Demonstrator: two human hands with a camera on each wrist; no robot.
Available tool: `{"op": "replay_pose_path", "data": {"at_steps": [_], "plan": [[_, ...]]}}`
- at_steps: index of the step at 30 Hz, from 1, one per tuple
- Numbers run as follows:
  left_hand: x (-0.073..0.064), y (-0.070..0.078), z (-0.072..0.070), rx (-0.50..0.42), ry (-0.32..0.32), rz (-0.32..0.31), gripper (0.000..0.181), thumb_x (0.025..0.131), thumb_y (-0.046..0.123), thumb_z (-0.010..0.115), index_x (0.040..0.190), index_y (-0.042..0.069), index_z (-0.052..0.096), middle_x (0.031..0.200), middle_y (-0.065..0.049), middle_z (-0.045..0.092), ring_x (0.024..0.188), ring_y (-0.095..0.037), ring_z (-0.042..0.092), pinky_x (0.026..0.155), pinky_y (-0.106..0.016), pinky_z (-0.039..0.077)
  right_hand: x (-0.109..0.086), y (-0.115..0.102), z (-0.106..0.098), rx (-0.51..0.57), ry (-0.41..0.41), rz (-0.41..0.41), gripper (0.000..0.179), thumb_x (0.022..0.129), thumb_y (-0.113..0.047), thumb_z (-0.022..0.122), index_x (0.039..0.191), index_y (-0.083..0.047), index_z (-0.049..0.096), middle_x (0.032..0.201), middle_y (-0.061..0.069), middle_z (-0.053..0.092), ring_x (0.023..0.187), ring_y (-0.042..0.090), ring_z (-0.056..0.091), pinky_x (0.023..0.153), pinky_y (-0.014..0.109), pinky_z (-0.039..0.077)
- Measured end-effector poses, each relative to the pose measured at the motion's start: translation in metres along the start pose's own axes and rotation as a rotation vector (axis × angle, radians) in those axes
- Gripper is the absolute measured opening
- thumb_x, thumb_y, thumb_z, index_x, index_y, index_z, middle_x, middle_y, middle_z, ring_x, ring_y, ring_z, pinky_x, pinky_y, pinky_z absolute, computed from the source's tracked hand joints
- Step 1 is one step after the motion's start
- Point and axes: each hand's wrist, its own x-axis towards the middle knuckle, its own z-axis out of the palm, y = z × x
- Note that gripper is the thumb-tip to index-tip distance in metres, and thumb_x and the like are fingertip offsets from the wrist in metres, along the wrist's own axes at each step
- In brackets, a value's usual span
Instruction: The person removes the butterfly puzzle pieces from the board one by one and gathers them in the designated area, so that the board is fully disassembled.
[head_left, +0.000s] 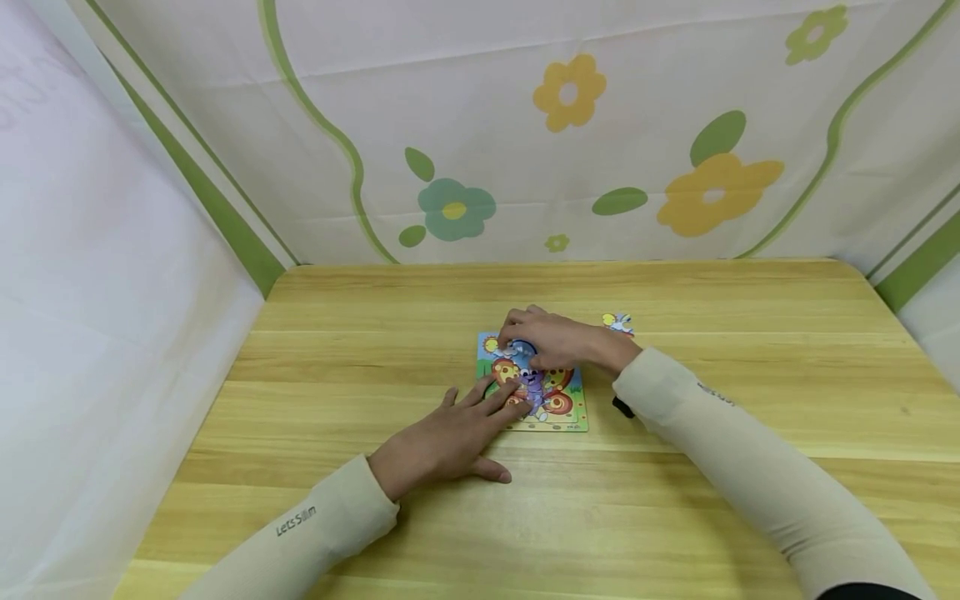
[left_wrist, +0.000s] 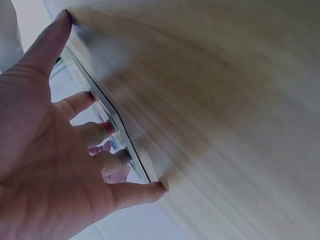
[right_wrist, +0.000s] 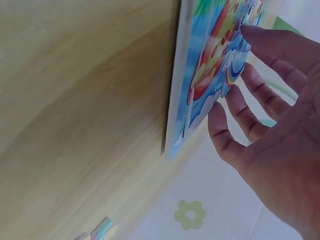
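Observation:
A colourful picture puzzle [head_left: 577, 417] with a butterfly lies flat on the wooden table. My left hand [head_left: 450, 437] reaches over its lower left part, straight fingers spread on the picture. In the left wrist view the thumb and little finger of the left hand [left_wrist: 55, 160] touch the tabletop beside the puzzle's edge [left_wrist: 107, 97]. At the puzzle's top, my right hand [head_left: 558, 337] bends over the cloud and rainbow area. The right wrist view shows the right hand [right_wrist: 280, 130] with spread, slightly bent fingers, their tips on the puzzle surface [right_wrist: 200, 120].
A loose puzzle piece [head_left: 617, 322] lies on the table beyond my right wrist. A small black object [head_left: 622, 407] shows beside the right sleeve [head_left: 667, 392]. The wooden table [head_left: 360, 350] meets a white fabric wall [head_left: 495, 125] printed with flowers at its far edge.

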Motion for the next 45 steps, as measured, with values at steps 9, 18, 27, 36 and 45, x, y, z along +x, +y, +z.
{"op": "replay_pose_path", "data": {"at_steps": [9,18,27,36,45], "plan": [[-0.0005,0.0001,0.0001,0.006,0.007,0.002,0.091,0.096,0.06,0.066,0.169,0.029,0.022,0.178,-0.002,0.007,0.165,-0.035,0.005,0.121,-0.073,0.025,-0.0003,-0.0032,-0.0013,0.01,-0.016,0.021,0.041,0.095,-0.001,0.071,0.133,-0.014,0.067,0.144,0.009,0.056,0.129,0.031,0.052,0.106,0.05,0.049],[-0.0006,0.0003,0.0002,0.008,0.014,0.003,0.091,0.095,0.059,0.067,0.169,0.029,0.023,0.178,-0.002,0.006,0.165,-0.036,0.006,0.12,-0.074,0.025,0.0007,-0.0016,-0.0015,0.027,-0.024,0.019,0.041,0.095,0.0,0.072,0.133,-0.013,0.067,0.144,0.009,0.056,0.128,0.031,0.051,0.107,0.049,0.048],[-0.0001,0.0,0.0009,0.002,0.01,0.002,0.09,0.095,0.059,0.067,0.169,0.029,0.023,0.178,-0.002,0.007,0.165,-0.036,0.007,0.121,-0.072,0.026,0.0005,0.0004,-0.0036,0.053,-0.053,0.033,0.045,0.093,0.003,0.072,0.134,-0.013,0.067,0.144,0.01,0.054,0.131,0.033,0.049,0.109,0.051,0.047],[-0.0009,-0.0008,0.0018,0.0,0.023,0.014,0.09,0.096,0.059,0.067,0.168,0.028,0.024,0.178,-0.002,0.007,0.164,-0.036,0.007,0.12,-0.073,0.026,-0.0005,0.0018,-0.0066,0.083,-0.075,0.041,0.05,0.091,0.003,0.074,0.138,-0.014,0.067,0.143,0.012,0.054,0.136,0.036,0.049,0.11,0.053,0.047],[-0.0008,-0.0006,0.0013,0.006,0.02,0.009,0.091,0.096,0.059,0.067,0.169,0.028,0.023,0.178,-0.002,0.007,0.165,-0.036,0.006,0.12,-0.073,0.026,0.0014,0.002,-0.0057,0.068,-0.084,0.062,0.053,0.088,0.002,0.075,0.137,-0.014,0.067,0.144,0.011,0.054,0.135,0.034,0.049,0.106,0.049,0.049]]}}
